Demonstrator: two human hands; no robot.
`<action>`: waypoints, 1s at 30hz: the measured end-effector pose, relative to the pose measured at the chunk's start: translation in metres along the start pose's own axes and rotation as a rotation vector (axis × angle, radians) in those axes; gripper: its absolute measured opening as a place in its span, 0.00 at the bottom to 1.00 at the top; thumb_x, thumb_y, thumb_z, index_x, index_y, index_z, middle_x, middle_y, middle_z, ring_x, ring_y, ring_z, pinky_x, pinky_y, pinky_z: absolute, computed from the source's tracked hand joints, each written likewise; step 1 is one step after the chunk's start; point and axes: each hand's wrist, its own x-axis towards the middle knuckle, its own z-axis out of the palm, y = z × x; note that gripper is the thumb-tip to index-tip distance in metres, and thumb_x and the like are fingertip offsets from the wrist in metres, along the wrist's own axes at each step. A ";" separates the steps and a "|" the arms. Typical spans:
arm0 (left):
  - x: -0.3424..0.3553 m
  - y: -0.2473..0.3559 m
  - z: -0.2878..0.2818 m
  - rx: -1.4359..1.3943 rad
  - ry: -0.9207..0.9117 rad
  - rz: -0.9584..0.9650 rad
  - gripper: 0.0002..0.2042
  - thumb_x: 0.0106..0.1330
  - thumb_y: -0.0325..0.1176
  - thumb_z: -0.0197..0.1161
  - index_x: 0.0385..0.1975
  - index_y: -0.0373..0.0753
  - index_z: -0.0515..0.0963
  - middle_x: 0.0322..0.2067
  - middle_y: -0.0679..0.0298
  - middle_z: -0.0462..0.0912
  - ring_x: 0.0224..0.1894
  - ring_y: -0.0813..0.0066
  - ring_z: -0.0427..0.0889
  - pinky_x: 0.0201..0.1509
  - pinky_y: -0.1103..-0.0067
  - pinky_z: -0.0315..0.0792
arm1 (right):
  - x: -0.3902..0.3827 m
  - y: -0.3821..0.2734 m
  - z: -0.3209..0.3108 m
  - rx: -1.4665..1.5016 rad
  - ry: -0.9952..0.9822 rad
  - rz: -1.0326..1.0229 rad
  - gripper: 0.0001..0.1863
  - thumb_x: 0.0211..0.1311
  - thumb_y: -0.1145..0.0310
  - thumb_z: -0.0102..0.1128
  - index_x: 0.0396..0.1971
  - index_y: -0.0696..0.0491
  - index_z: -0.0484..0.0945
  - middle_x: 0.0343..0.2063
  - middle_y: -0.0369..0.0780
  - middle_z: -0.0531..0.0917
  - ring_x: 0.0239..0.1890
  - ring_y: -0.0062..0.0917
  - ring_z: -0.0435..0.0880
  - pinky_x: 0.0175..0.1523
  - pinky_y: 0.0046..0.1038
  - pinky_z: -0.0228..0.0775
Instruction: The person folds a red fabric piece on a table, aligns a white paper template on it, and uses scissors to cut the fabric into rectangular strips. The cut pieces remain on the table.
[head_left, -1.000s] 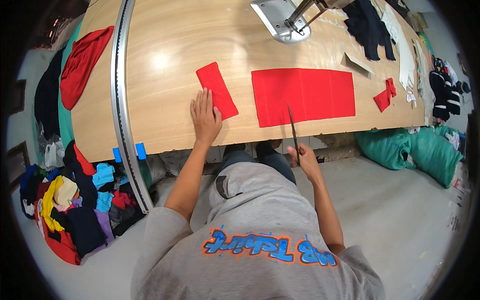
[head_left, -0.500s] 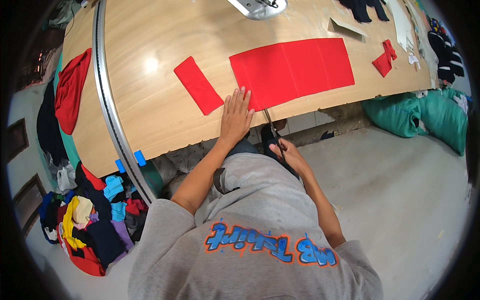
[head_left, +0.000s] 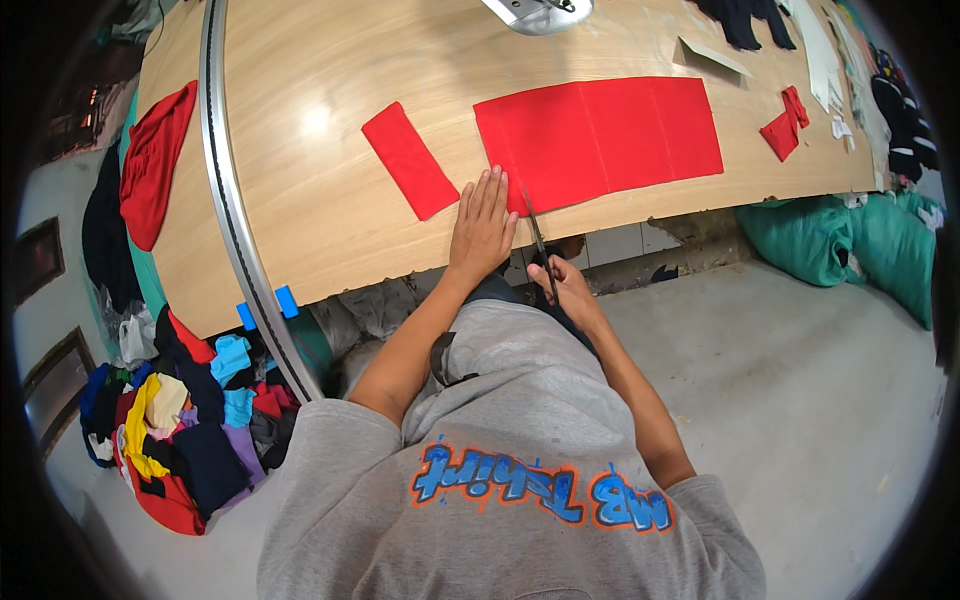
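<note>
A wide red fabric piece (head_left: 620, 135) lies flat near the table's front edge, with faint lines running across it. My left hand (head_left: 481, 225) rests flat on its near left corner and the table, fingers stretched out. In my right hand (head_left: 567, 285), just off the table edge, is a pair of scissors (head_left: 538, 232). Their blades reach over the fabric's near edge, a little right of my left fingertips. To the left lies a narrow red fabric strip (head_left: 410, 160), its lower end close to my left hand.
A metal rail (head_left: 228, 190) crosses the wooden table (head_left: 300, 200) on the left. Red scraps (head_left: 786, 125) and a folded card (head_left: 714, 62) lie at the right. Colourful cloth is heaped (head_left: 190, 430) on the floor at left; green sacks (head_left: 800, 240) stand under the table's right end.
My right hand and the scissors have moved forward, so the blades reach farther over the red fabric. My left hand has shifted slightly onto the fabric's corner. The whole view has shifted a little.
</note>
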 end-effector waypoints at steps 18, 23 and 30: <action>0.001 0.001 -0.004 -0.053 0.003 -0.054 0.35 0.80 0.40 0.56 0.83 0.30 0.61 0.84 0.51 0.61 0.88 0.57 0.55 0.90 0.56 0.46 | 0.007 -0.017 0.009 0.103 0.000 0.000 0.26 0.71 0.42 0.77 0.29 0.48 0.78 0.18 0.27 0.71 0.19 0.12 0.68 0.25 0.22 0.57; 0.000 0.001 -0.006 -0.059 -0.001 -0.062 0.35 0.79 0.41 0.56 0.83 0.32 0.61 0.84 0.52 0.61 0.88 0.58 0.55 0.91 0.57 0.46 | 0.017 -0.027 0.013 0.119 0.006 0.000 0.25 0.73 0.44 0.77 0.28 0.49 0.78 0.18 0.27 0.71 0.19 0.12 0.67 0.26 0.21 0.56; -0.001 0.000 -0.007 -0.097 0.017 -0.070 0.35 0.78 0.39 0.57 0.83 0.31 0.61 0.84 0.52 0.61 0.87 0.57 0.56 0.90 0.56 0.48 | 0.010 -0.030 0.010 0.054 0.000 0.012 0.23 0.75 0.50 0.76 0.30 0.49 0.74 0.19 0.27 0.71 0.17 0.11 0.67 0.23 0.20 0.56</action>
